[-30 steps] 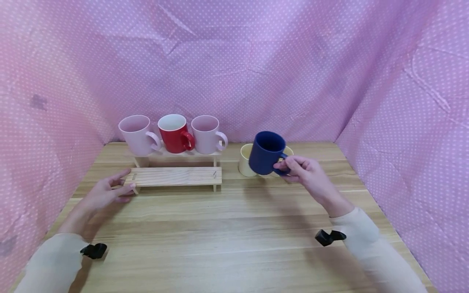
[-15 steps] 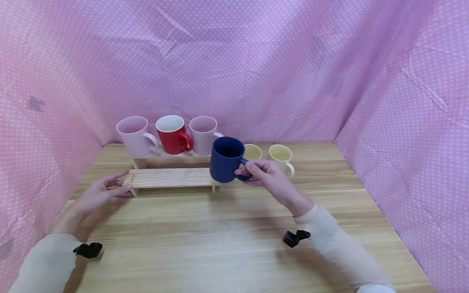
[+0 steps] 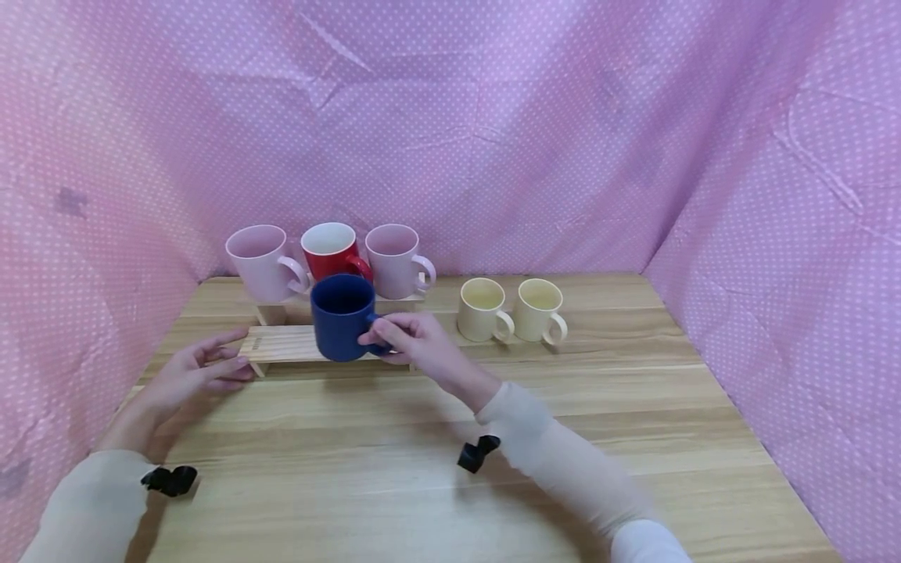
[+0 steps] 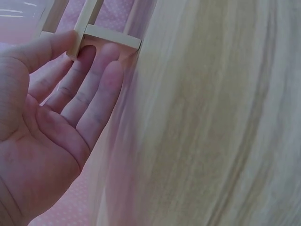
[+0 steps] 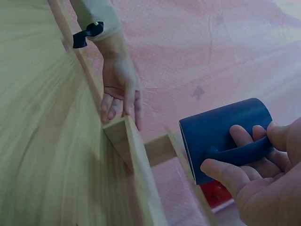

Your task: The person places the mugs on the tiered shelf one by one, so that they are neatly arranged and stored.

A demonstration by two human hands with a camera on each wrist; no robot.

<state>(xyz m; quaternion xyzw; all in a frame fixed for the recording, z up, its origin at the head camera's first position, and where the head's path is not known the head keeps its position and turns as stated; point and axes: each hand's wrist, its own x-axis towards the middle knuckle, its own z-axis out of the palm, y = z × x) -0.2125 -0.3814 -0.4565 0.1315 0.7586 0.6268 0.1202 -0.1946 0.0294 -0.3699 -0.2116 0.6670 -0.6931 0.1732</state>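
Pink dotted fabric (image 3: 493, 117) encloses a wooden table (image 3: 436, 485) on three sides. Right hand (image 3: 411, 344): fingers curled through the handle of a dark blue mug (image 3: 342, 317), thumb closed over the top of the handle, forearm reaching in from the lower right. Within this grip the mug is upright, mouth up, body to the left of the knuckles, directly above the front tier of a two-tier wooden rack (image 3: 281, 344); whether its base touches the tier cannot be told. Beyond the grip, on the rear tier, stand a pale pink mug (image 3: 259, 262), a red mug (image 3: 329, 249) and a second pink mug (image 3: 393, 259). To the right of the grip, two cream mugs (image 3: 510, 310) stand on the table, well apart from the hand. Left hand (image 3: 193, 374): fingers straight and slightly spread, tips at the left end of the rack, holding nothing. The left wrist view adds that the fingertips (image 4: 101, 63) touch the rack's end post, which the head view leaves unclear. The right wrist view shows the mug (image 5: 221, 134) from the handle side, with fingers wrapped round the handle and the left hand (image 5: 121, 96) flat against the rack end beyond it
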